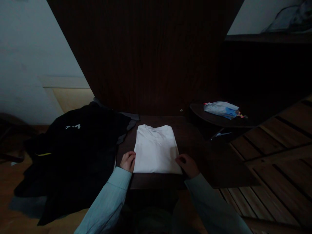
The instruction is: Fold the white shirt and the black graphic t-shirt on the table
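My left hand [128,161] is at the left edge of a folded white T-shirt [156,151], fingers bent and bunched narrowly; my right hand [188,165] is at the opposite edge, its fingers curled in toward the thumb; I cannot tell whether either of them pinches the fabric; the T-shirt lies flat between my hands on a dark wooden surface [148,182], its neckline away from me and its straight lower edge toward me; to my left a black garment [83,159] is spread out, with a pale logo and a short yellow mark; a tall dark panel [146,58] stands behind the T-shirt; to my right a white and blue packet [220,109] rests on a rounded shelf [247,122], near slatted boards [270,195]
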Available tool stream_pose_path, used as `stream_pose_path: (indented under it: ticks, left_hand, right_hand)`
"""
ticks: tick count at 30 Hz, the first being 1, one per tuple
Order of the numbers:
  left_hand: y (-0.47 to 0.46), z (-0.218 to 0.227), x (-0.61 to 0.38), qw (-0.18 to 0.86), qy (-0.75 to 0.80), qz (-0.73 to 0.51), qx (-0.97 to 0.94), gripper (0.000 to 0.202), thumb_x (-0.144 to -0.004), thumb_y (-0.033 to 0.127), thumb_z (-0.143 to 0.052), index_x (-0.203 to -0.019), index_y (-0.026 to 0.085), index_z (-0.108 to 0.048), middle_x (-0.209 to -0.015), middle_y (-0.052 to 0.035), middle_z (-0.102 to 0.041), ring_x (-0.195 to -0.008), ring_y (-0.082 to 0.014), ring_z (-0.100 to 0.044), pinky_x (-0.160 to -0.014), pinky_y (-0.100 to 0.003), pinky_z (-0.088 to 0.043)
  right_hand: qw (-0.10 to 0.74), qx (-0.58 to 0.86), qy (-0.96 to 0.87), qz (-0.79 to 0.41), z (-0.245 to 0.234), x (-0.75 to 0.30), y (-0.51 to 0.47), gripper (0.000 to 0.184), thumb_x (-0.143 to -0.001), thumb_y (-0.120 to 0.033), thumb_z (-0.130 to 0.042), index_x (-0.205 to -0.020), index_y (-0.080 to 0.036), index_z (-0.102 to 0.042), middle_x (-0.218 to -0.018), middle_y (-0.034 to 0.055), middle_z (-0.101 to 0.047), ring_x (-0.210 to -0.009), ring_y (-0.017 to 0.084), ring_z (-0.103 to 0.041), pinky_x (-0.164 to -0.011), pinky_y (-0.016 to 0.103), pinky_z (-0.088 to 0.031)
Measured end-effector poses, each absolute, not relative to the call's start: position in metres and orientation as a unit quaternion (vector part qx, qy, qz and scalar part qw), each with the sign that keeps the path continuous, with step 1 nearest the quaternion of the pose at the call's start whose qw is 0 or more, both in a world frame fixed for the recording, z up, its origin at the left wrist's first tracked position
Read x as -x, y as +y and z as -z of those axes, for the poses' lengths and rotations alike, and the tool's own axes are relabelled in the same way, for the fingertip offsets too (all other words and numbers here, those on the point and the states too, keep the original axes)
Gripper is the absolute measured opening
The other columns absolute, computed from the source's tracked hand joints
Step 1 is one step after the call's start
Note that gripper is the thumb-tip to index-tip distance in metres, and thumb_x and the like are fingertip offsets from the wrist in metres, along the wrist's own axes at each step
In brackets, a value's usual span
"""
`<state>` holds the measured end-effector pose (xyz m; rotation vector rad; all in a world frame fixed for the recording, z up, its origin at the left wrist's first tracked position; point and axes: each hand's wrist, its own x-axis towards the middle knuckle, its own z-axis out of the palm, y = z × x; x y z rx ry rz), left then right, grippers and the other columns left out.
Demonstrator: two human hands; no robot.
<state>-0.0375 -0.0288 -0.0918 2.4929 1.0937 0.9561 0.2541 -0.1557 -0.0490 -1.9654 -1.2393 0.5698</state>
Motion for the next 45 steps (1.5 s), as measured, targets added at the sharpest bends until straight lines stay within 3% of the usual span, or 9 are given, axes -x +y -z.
stream_pose_path:
  ticks: [6,11,17,21,24,29,33,40,45]
  left_hand:
    - [-0.015,0.097,0.040,0.175,0.342,-0.262,-0.886,0.028,-0.073,0.021,-0.043,-0.092,0.019,-0.064,-0.098,-0.0093,-0.062,-0.092,-0.0225,-0.056,-0.080,-0.037,-0.048]
    - [-0.032,0.090,0.042,0.175,0.364,-0.324,-0.855,0.033,-0.077,0.019,-0.039,-0.102,0.019,-0.061,-0.104,-0.0103,-0.061,-0.098,-0.0220,-0.054,-0.085,-0.037,-0.045]
    - [-0.047,0.079,0.040,0.175,0.367,-0.328,-0.853,0.030,-0.081,0.025,-0.039,-0.095,0.020,-0.065,-0.102,-0.0099,-0.063,-0.095,-0.0230,-0.052,-0.085,-0.039,-0.044]
    - [-0.039,0.084,0.042,0.180,0.357,-0.285,-0.871,0.033,-0.079,0.024,-0.038,-0.097,0.020,-0.066,-0.104,-0.0102,-0.063,-0.094,-0.0234,-0.051,-0.082,-0.040,-0.045]
    - [-0.029,0.093,0.044,0.180,0.350,-0.254,-0.884,0.034,-0.074,0.022,-0.042,-0.099,0.020,-0.065,-0.106,-0.0099,-0.063,-0.094,-0.0236,-0.052,-0.081,-0.039,-0.047]
    - [-0.022,0.098,0.040,0.202,0.328,-0.205,-0.900,0.030,-0.067,0.019,-0.046,-0.085,0.025,-0.069,-0.098,-0.0071,-0.066,-0.095,-0.0242,-0.054,-0.080,-0.040,-0.048]
    - [-0.024,0.096,0.036,0.216,0.326,-0.234,-0.890,0.027,-0.063,0.019,-0.048,-0.080,0.024,-0.069,-0.094,-0.0082,-0.066,-0.095,-0.0246,-0.054,-0.080,-0.040,-0.048]
    - [-0.024,0.092,0.040,0.195,0.325,-0.284,-0.881,0.026,-0.076,0.031,-0.044,-0.081,0.022,-0.068,-0.089,-0.0091,-0.066,-0.082,-0.0203,-0.058,-0.072,-0.034,-0.049]
    - [-0.030,0.080,0.038,0.188,0.336,-0.328,-0.862,0.035,-0.081,0.041,-0.039,-0.080,0.022,-0.068,-0.087,-0.0107,-0.067,-0.089,-0.0232,-0.057,-0.080,-0.040,-0.047]
  right_hand:
    - [0.414,0.732,-0.501,-0.203,0.045,-0.250,-0.153,0.023,-0.068,-0.043,-0.048,-0.065,-0.020,-0.053,-0.074,0.0047,-0.055,-0.072,0.017,-0.054,-0.069,0.031,-0.045]
    - [0.411,0.776,-0.437,-0.192,0.051,-0.248,-0.155,0.031,-0.060,-0.043,-0.056,-0.078,-0.019,-0.053,-0.075,0.0038,-0.056,-0.062,0.015,-0.052,-0.062,0.030,-0.045]
    - [0.329,0.793,-0.452,-0.243,0.049,-0.248,-0.152,0.030,-0.060,-0.050,-0.051,-0.064,-0.021,-0.049,-0.060,0.0017,-0.054,-0.059,0.017,-0.053,-0.057,0.029,-0.042]
    - [0.373,0.781,-0.465,-0.188,0.049,-0.242,-0.152,0.030,-0.062,-0.051,-0.049,-0.065,-0.021,-0.049,-0.068,0.0031,-0.057,-0.066,0.018,-0.054,-0.063,0.030,-0.043]
    - [0.384,0.782,-0.445,-0.208,0.049,-0.242,-0.155,0.034,-0.064,-0.055,-0.048,-0.067,-0.021,-0.050,-0.064,0.0013,-0.057,-0.061,0.017,-0.053,-0.060,0.029,-0.043]
    - [0.408,0.773,-0.412,-0.256,0.046,-0.246,-0.158,0.039,-0.064,-0.060,-0.048,-0.069,-0.022,-0.051,-0.063,0.0001,-0.058,-0.062,0.017,-0.054,-0.058,0.027,-0.043]
    - [0.422,0.762,-0.415,-0.261,0.048,-0.246,-0.158,0.041,-0.065,-0.062,-0.047,-0.070,-0.022,-0.050,-0.065,0.0003,-0.059,-0.066,0.018,-0.055,-0.060,0.027,-0.044]
    - [0.455,0.768,-0.380,-0.242,0.058,-0.238,-0.159,0.043,-0.064,-0.062,-0.047,-0.075,-0.021,-0.049,-0.069,0.0021,-0.062,-0.067,0.018,-0.058,-0.061,0.027,-0.045]
    - [0.457,0.777,-0.338,-0.271,0.058,-0.239,-0.159,0.042,-0.064,-0.063,-0.045,-0.076,-0.022,-0.046,-0.064,0.0023,-0.063,-0.061,0.019,-0.059,-0.052,0.027,-0.045]
